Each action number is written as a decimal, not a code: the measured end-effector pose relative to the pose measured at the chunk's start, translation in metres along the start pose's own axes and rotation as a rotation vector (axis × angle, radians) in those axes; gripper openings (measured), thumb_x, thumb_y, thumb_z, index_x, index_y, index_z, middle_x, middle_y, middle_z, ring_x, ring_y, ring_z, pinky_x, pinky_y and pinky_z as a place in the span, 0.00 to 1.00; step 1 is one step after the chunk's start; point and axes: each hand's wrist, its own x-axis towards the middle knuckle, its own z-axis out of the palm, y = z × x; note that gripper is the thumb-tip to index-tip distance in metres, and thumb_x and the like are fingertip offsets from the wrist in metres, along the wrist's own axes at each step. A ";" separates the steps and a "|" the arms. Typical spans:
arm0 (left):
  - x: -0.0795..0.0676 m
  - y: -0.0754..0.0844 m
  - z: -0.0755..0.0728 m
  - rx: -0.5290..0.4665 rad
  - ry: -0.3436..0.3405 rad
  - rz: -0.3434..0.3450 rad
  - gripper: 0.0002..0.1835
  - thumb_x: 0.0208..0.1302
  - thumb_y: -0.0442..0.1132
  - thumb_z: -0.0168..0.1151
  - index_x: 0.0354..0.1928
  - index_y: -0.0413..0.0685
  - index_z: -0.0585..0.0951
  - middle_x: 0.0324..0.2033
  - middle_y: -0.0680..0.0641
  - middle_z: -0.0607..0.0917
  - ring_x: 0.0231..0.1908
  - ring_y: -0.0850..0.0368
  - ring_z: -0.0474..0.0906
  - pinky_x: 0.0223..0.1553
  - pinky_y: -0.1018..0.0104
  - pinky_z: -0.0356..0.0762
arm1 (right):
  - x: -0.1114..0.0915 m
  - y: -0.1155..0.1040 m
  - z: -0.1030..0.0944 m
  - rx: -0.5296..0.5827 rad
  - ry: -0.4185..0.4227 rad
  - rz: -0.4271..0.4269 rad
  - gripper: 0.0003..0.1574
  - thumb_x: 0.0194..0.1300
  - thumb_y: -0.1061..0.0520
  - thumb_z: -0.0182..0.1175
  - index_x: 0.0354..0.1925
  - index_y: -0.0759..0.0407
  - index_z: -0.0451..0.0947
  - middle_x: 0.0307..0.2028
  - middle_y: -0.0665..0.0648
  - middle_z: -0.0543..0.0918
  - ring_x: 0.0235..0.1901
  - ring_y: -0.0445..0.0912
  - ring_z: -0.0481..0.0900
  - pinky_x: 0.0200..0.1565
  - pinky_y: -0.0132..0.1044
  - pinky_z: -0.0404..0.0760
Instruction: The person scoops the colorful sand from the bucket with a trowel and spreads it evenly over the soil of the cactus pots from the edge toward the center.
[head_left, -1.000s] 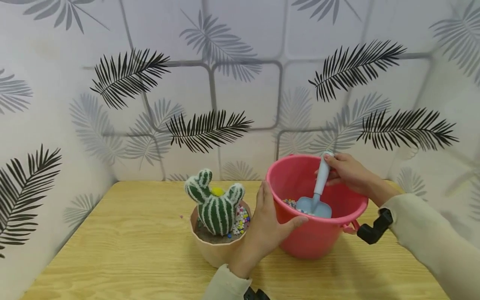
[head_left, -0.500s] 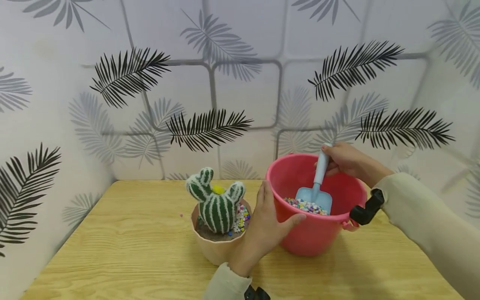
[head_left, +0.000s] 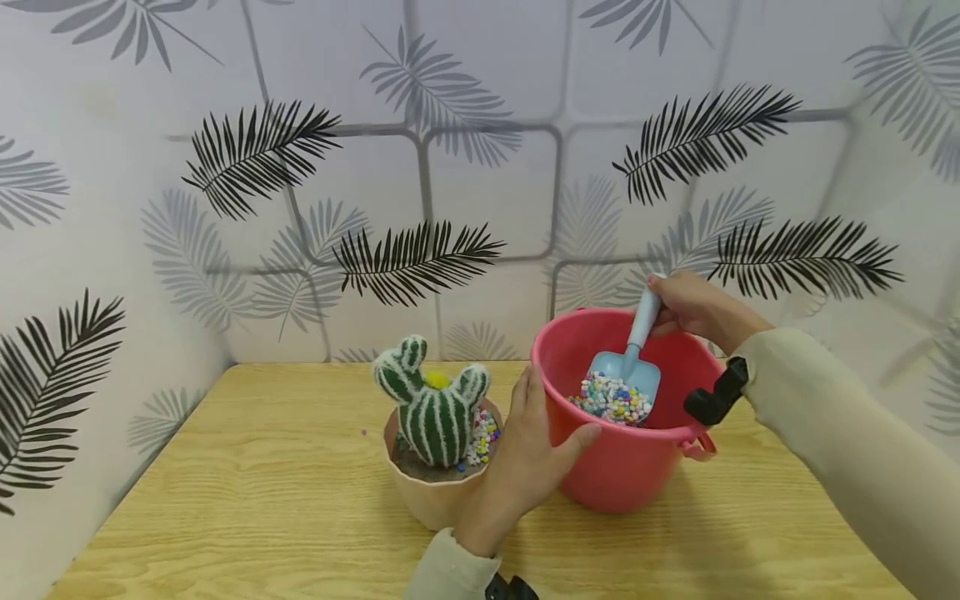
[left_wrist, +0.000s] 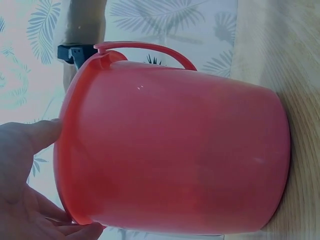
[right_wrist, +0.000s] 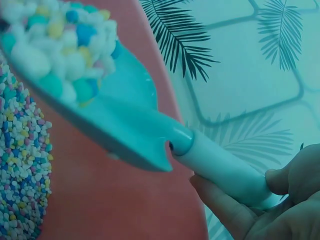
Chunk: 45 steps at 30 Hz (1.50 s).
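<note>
My right hand [head_left: 701, 304] grips the pale handle of a small light-blue shovel [right_wrist: 135, 100] inside the pink bucket [head_left: 622, 475]. Colourful pebbles [right_wrist: 65, 50] are heaped on the shovel's blade, which is over more pebbles [right_wrist: 22, 165] in the bucket. My left hand [head_left: 528, 450] is spread against the bucket's near left side. Its thumb and fingertips touch the rim in the left wrist view, and its fingers are mostly straight. Beside that hand stands a pot [head_left: 427, 500] with a green-and-white knitted cactus [head_left: 435, 425], soil and some coloured pebbles.
The wooden table [head_left: 247, 492] carries both pot and bucket. A single small pink pebble [head_left: 363, 432] lies left of the pot. Behind the table rises a wall [head_left: 495, 192] with a leaf pattern. The bucket's handle [left_wrist: 155, 47] hangs down at its side.
My right hand has risen and tilted the shovel up out of the pebbles, and its blade now carries a heap of them. The left hand stays at the bucket's side.
</note>
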 end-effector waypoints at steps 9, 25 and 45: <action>-0.008 0.001 -0.002 0.015 -0.012 0.016 0.45 0.61 0.51 0.63 0.74 0.47 0.51 0.65 0.42 0.66 0.60 0.47 0.71 0.52 0.52 0.79 | 0.008 0.004 0.003 0.023 0.019 0.014 0.21 0.77 0.52 0.32 0.39 0.68 0.64 0.21 0.49 0.79 0.22 0.38 0.81 0.32 0.36 0.84; -0.025 -0.001 -0.019 0.086 -0.008 0.046 0.26 0.64 0.48 0.60 0.59 0.41 0.71 0.57 0.43 0.74 0.58 0.50 0.71 0.59 0.52 0.72 | 0.017 -0.008 0.010 0.042 0.025 0.017 0.23 0.78 0.51 0.30 0.46 0.70 0.62 0.20 0.49 0.80 0.23 0.39 0.82 0.39 0.45 0.85; -0.038 -0.003 -0.041 0.197 0.057 0.046 0.24 0.63 0.42 0.60 0.58 0.38 0.70 0.50 0.42 0.75 0.51 0.49 0.74 0.51 0.57 0.76 | 0.021 -0.034 0.020 0.100 0.049 0.026 0.35 0.77 0.49 0.32 0.66 0.78 0.47 0.21 0.49 0.80 0.23 0.39 0.82 0.40 0.44 0.85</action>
